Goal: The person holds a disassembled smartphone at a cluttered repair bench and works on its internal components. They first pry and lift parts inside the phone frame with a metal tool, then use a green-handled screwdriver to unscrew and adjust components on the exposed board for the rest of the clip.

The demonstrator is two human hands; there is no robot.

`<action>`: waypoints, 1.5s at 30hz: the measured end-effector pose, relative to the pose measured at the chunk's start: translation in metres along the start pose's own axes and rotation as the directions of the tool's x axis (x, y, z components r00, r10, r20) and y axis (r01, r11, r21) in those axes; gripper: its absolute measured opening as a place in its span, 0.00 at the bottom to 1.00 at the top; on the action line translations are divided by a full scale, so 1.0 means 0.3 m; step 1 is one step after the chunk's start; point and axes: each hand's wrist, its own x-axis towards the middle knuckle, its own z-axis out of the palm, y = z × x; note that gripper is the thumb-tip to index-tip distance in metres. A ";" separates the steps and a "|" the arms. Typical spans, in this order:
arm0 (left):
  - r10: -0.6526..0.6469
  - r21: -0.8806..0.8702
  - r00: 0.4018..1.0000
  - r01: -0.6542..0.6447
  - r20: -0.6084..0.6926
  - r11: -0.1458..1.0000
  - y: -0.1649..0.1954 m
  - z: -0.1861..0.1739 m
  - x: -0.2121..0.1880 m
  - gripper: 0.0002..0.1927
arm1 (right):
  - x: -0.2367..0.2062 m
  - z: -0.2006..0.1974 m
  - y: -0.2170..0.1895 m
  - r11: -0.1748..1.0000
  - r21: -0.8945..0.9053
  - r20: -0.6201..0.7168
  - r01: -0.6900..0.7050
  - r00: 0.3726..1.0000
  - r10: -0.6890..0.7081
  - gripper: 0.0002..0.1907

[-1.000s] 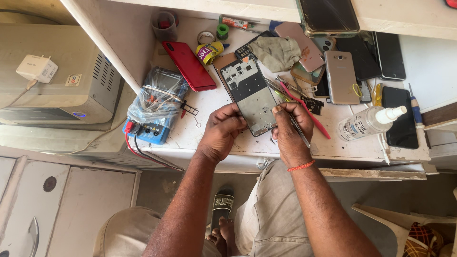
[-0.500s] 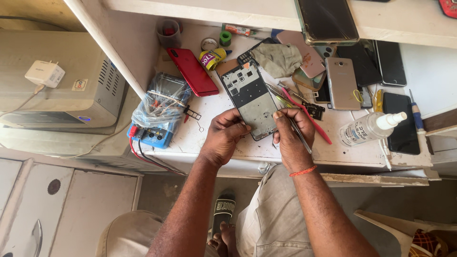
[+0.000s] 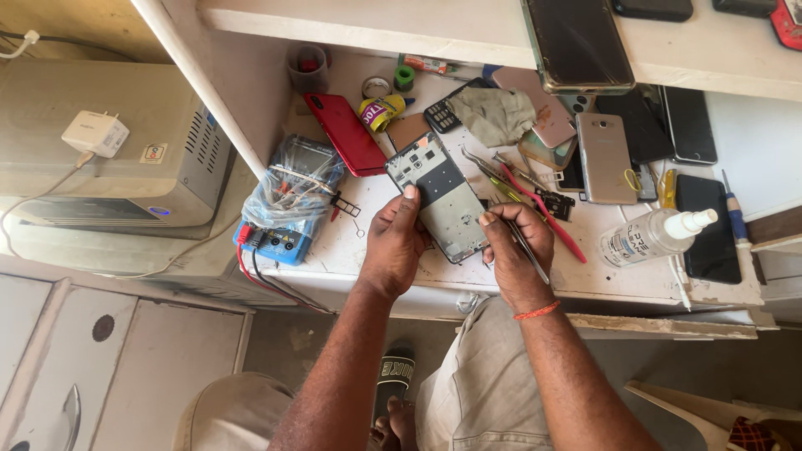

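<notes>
I am holding the opened phone [image 3: 441,199] steady with my left hand [image 3: 394,242] near the worktop [image 3: 368,250] front edge, so my right hand [image 3: 516,250], gripping tweezers [image 3: 528,246], is reaching inside.

Red phone [image 3: 344,134] beside blue multimeter [image 3: 288,200] wrapped in plastic – clear spray bottle [image 3: 656,236] lying right, gold phone [image 3: 606,158] back-up, grey cloth [image 3: 494,114] – white charger [image 3: 96,133] on the grey box
</notes>
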 end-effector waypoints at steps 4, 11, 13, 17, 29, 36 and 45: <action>-0.012 -0.065 0.998 0.016 0.055 0.998 -0.008 -0.022 0.005 0.13 | 0.002 0.003 -0.003 0.999 0.001 -0.039 -0.047 0.998 0.047 0.05; 0.009 -0.060 0.988 0.000 0.155 0.998 0.007 -0.034 -0.006 0.17 | 0.004 0.008 -0.013 0.999 0.004 -0.026 -0.047 0.999 0.047 0.06; -0.002 -0.076 0.991 0.012 0.132 0.997 0.007 -0.032 -0.005 0.17 | 0.002 0.010 -0.015 0.999 -0.003 -0.027 -0.044 0.999 0.044 0.06; -0.020 -0.107 0.999 0.023 0.029 0.994 0.004 -0.025 0.001 0.13 | 0.003 0.011 -0.014 0.998 0.050 -0.032 -0.030 0.999 0.032 0.10; 0.026 -0.178 0.999 -0.031 -0.025 0.984 0.009 -0.011 0.001 0.13 | 0.005 -0.011 0.001 0.986 0.159 0.048 0.041 0.998 -0.049 0.17; 0.036 -0.249 0.998 -0.047 -0.052 0.967 0.012 -0.021 -0.001 0.13 | -0.001 0.004 -0.011 0.998 0.056 0.067 -0.020 0.998 0.016 0.15; 0.037 -0.220 0.999 -0.038 -0.011 0.975 0.008 -0.024 -0.001 0.13 | 0.008 -0.003 0.010 0.993 0.061 0.079 -0.096 0.993 0.091 0.09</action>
